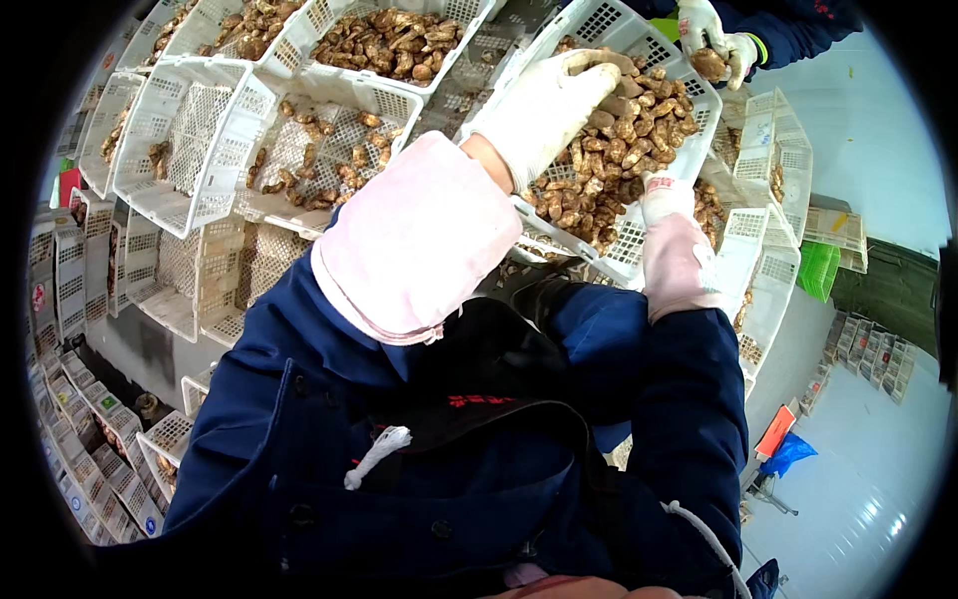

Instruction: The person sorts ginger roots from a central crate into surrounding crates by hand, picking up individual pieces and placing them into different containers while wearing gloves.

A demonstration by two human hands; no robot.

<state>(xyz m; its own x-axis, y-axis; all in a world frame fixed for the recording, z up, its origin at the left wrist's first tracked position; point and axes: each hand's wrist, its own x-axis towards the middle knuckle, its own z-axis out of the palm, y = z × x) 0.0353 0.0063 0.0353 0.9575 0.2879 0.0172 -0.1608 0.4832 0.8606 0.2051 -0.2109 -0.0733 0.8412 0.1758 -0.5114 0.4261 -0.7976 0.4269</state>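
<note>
Clothing of dark navy fabric (399,499) filled the lower part of the view, worn by the person looking down. Rows of stacked pale plastic crates (75,409) ran along the far left. Ahead of the person sat a large white basket of perforated plastic (627,245), with knobbly brown mushrooms (614,155) heaped across most of its bottom. Left of it, a second white perforated basket (364,92) held only a scatter of similar mushrooms. Pale pink oversleeves (424,235) covered the person's forearms. Both hands wore white gloves. The left hand (549,115) reached over the heap, thumb and fingers curled, brown mushrooms right at its fingertips; whether it gripped one could not be told. The right hand (667,198) was at the basket's near right side, beside the heap; its grip could not be made out. At upper right, a co-worker's white-gloved hands (741,57) held one brown mushroom (710,65).
</note>
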